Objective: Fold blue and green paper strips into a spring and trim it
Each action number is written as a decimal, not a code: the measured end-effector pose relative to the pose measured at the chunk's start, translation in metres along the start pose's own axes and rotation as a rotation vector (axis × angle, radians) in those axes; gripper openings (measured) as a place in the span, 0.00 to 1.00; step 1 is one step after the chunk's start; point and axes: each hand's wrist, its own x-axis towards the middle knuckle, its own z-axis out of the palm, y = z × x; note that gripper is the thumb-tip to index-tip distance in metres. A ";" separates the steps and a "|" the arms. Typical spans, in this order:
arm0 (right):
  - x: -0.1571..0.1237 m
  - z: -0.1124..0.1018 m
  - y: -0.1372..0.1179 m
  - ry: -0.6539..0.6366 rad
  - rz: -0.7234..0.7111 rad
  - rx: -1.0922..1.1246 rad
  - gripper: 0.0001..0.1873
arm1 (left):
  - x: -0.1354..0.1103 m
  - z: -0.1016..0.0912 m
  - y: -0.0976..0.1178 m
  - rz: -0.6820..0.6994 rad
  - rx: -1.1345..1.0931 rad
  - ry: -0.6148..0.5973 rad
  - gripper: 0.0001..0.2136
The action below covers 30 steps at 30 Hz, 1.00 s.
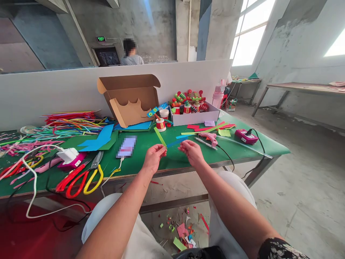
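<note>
My left hand (155, 158) pinches a light-green paper strip (160, 136) near its lower end. From the same fingertips a blue paper strip (174, 143) runs to the right, so the two meet at an angle. At the blue strip's other end, the fingers of my right hand (192, 153) are closed on it. Both hands are just above the table's front edge. Beyond them stands a red-and-white paper cup (160, 125) with a coiled piece on top. A pink glue gun (208, 138) lies right of my right hand, beside a white pen-like tool (206, 144).
Scissors (95, 165) with red and yellow handles, a phone (126, 146) and pipe cleaners (70, 124) lie on the left of the green table (134, 167). Behind are an open cardboard box (132, 86) and a white box (196, 118) of finished cup figures. Cables hang over the front edge.
</note>
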 end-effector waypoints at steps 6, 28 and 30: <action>-0.016 0.012 0.020 -0.298 0.228 -0.033 0.17 | -0.003 0.006 -0.003 0.000 -0.008 -0.063 0.15; -0.027 0.021 0.020 -0.301 0.170 -0.006 0.18 | -0.006 0.010 -0.006 0.059 0.069 -0.013 0.16; -0.028 0.022 0.019 -0.289 0.157 -0.021 0.19 | -0.005 0.009 -0.007 0.053 0.060 -0.017 0.17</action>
